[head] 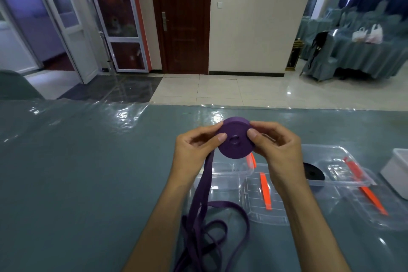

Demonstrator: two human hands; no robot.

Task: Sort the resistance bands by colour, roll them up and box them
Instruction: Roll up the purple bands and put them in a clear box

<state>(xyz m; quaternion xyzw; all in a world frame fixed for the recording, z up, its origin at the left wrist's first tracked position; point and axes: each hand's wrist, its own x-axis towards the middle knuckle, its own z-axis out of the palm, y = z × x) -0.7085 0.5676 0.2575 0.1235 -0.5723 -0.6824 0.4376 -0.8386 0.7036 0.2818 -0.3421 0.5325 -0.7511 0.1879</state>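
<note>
- Table, grey-blue cloth under clear plastic film, fills the lower half of the frame; its near edge is cut off at the bottom.
- Two forearms rise from the bottom edge toward centre frame, both hands raised above the table.
- Left hand: fingers curled round the left side of the purple roll, thumb pressed flat on its face beside the centre hole.
- Right hand: grips the right side of the roll, thumb on the face opposite the left thumb.
- Loose purple band, one, trails from the roll down past the left wrist to a tangle of loops at lower centre; its end runs out of frame.
- Clear plastic boxes, two counted: one under the hands, one at right; edges hard to trace, partly hidden by the right forearm.
- Orange strips, four visible.
- Black roll, one, in the right box, half hidden by the wrist.
- White box, cut off at the right edge.
</note>
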